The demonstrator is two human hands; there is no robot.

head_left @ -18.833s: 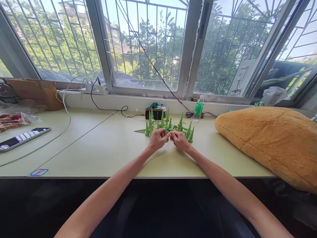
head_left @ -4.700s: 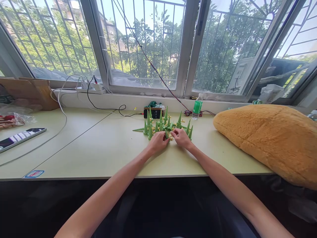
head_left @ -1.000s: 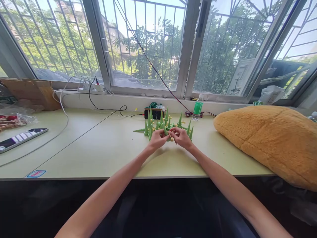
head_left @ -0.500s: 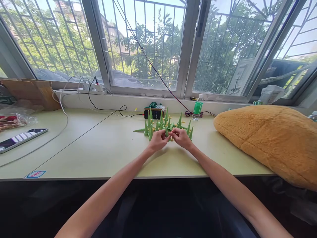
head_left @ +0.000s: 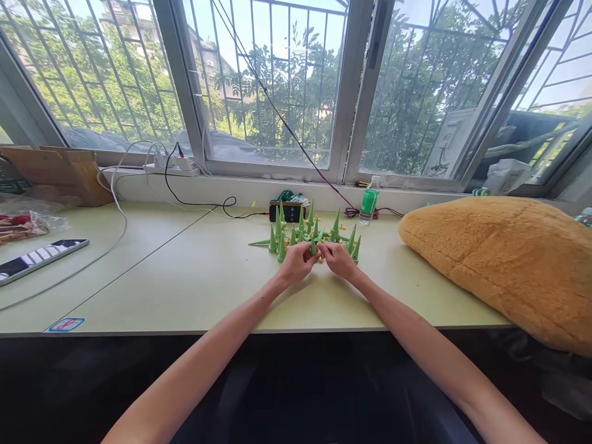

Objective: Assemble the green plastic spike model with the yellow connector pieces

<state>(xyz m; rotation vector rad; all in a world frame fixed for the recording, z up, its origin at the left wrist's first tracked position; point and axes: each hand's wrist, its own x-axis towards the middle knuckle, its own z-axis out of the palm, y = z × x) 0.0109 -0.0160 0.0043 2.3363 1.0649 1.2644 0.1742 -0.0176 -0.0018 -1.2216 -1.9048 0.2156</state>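
Observation:
A cluster of several green cone-shaped spikes [head_left: 335,223] with small yellow pieces stands on the pale green desk [head_left: 194,277] near the window sill. My left hand [head_left: 296,262] and my right hand [head_left: 340,259] meet at the front of the cluster, fingers pinched together. Between them is one green cone [head_left: 313,246], gripped by the left fingers, with the right fingertips pinching at its side. What the right fingers hold is too small to make out.
A large orange plush cushion [head_left: 499,259] fills the desk's right side. A green bottle [head_left: 370,202] and a small black box [head_left: 287,211] stand behind the cones. Cables [head_left: 198,200], a cardboard box [head_left: 65,172], a phone [head_left: 39,258] and a plastic bag [head_left: 23,222] lie left.
Both hands stayed at the front of the cone cluster. They dipped slightly toward the desk and the fingers shifted around the held cone; nothing else moved.

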